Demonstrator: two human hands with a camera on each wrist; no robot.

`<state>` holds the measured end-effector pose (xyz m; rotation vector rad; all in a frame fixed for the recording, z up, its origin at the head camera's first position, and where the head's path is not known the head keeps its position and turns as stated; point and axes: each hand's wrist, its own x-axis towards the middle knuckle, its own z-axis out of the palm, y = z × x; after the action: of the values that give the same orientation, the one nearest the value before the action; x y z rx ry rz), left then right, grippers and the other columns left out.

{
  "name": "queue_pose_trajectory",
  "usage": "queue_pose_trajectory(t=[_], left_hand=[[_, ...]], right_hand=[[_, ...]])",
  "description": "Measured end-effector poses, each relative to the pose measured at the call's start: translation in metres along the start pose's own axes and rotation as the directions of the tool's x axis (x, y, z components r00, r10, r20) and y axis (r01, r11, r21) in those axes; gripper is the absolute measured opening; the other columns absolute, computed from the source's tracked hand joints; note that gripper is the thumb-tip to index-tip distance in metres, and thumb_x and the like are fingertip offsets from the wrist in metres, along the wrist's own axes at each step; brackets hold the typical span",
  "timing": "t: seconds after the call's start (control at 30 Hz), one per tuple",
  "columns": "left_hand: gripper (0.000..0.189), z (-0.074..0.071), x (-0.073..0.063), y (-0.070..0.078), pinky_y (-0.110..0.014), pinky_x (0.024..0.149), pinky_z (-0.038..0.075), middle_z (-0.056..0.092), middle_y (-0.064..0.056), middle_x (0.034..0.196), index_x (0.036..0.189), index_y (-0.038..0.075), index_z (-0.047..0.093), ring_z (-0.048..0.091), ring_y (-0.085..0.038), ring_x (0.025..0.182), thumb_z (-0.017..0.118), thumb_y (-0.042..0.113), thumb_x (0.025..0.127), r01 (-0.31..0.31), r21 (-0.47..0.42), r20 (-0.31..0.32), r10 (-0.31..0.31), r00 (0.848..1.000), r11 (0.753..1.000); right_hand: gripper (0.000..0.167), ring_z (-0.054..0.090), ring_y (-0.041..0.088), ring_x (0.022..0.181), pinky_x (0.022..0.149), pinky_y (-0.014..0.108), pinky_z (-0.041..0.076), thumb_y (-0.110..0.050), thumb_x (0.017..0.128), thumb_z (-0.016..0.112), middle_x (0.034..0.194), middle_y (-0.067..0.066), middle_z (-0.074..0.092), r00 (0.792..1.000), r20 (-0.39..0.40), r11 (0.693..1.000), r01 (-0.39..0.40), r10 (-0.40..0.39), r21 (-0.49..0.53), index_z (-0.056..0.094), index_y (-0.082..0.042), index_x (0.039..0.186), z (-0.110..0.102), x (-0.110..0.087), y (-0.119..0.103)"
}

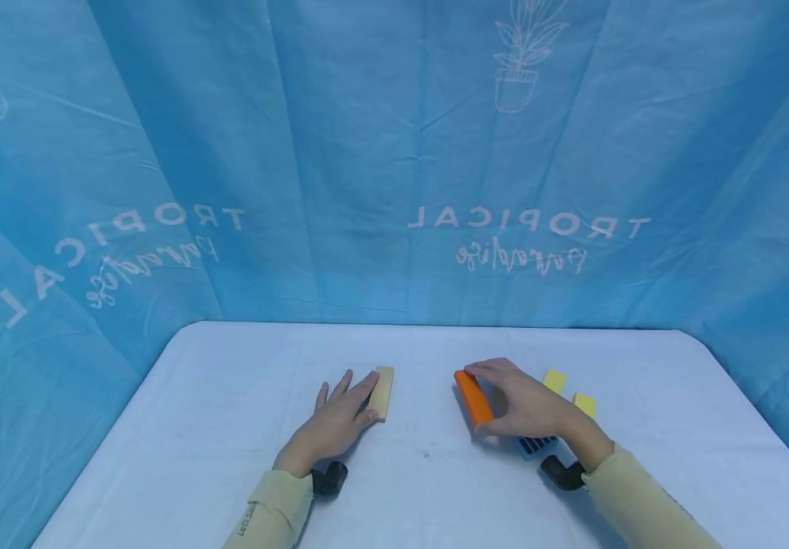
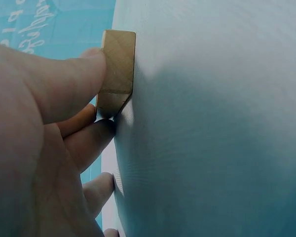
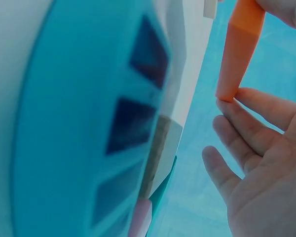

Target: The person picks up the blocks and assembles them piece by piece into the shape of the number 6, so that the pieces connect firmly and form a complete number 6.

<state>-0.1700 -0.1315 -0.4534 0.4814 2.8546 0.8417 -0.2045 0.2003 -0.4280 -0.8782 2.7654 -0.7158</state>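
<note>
A plain wooden block (image 1: 382, 394) lies flat on the white table. My left hand (image 1: 331, 428) rests beside it, fingers spread, with the index fingertip and thumb touching its left side. In the left wrist view the thumb lies against the wooden block (image 2: 119, 61), and the other fingers extend below it. My right hand (image 1: 527, 400) pinches an orange block (image 1: 474, 398) lengthwise between thumb and fingertips. The right wrist view shows the orange block (image 3: 240, 47) tilted, with the ring and little fingers free of it.
Under and beside the right wrist lie a blue piece (image 1: 534, 446) with dark window-like marks and yellow blocks (image 1: 584, 404). The right wrist view also shows a pink piece (image 3: 140, 219). A blue printed curtain (image 1: 367, 152) hangs behind the white table (image 1: 229, 396).
</note>
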Motion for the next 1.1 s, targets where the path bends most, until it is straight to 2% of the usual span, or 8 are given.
queue_pose_trajectory(t=[0.27,0.5,0.93,1.1], left_hand=[[0.059,0.001,0.0,-0.001,-0.064,0.119,0.0,0.037,-0.013,0.159,0.156,0.004,0.034,0.015,-0.04,0.152,0.053,0.026,0.105,-0.008,-0.001,-0.004,0.008,1.0,1.0],[0.059,0.001,0.0,-0.001,-0.065,0.119,0.001,0.038,-0.013,0.159,0.156,0.004,0.035,0.016,-0.04,0.152,0.054,0.026,0.105,-0.006,-0.003,-0.008,0.006,1.0,1.0],[0.059,0.0,-0.001,-0.001,-0.065,0.119,0.0,0.037,-0.014,0.159,0.156,0.004,0.034,0.015,-0.04,0.152,0.053,0.026,0.105,-0.005,-0.005,0.0,0.005,1.0,1.0],[0.059,0.0,0.0,0.0,-0.064,0.119,0.0,0.037,-0.014,0.159,0.156,0.004,0.034,0.015,-0.04,0.152,0.053,0.027,0.105,-0.006,-0.004,0.0,0.006,1.0,1.0]], right_hand=[[0.085,0.044,0.025,0.134,0.108,0.05,0.044,-0.044,0.077,0.085,0.15,0.005,0.047,0.998,-0.058,0.999,-0.039,0.039,-0.007,0.05,-0.013,0.149,0.002,0.004,-0.007],[0.087,0.044,0.027,0.136,0.108,0.05,0.044,-0.043,0.077,0.086,0.15,0.008,0.047,0.992,-0.119,0.999,-0.032,0.031,-0.012,0.05,-0.009,0.148,0.004,0.011,-0.016],[0.086,0.042,0.027,0.137,0.107,0.05,0.045,-0.047,0.078,0.084,0.149,0.008,0.047,0.985,-0.164,0.998,-0.039,0.047,0.047,0.05,-0.011,0.148,0.01,0.025,-0.026],[0.085,0.043,0.028,0.136,0.106,0.052,0.046,-0.047,0.077,0.085,0.149,0.008,0.047,0.981,-0.178,0.995,-0.069,0.08,0.068,0.051,-0.014,0.148,0.013,0.032,-0.031]])
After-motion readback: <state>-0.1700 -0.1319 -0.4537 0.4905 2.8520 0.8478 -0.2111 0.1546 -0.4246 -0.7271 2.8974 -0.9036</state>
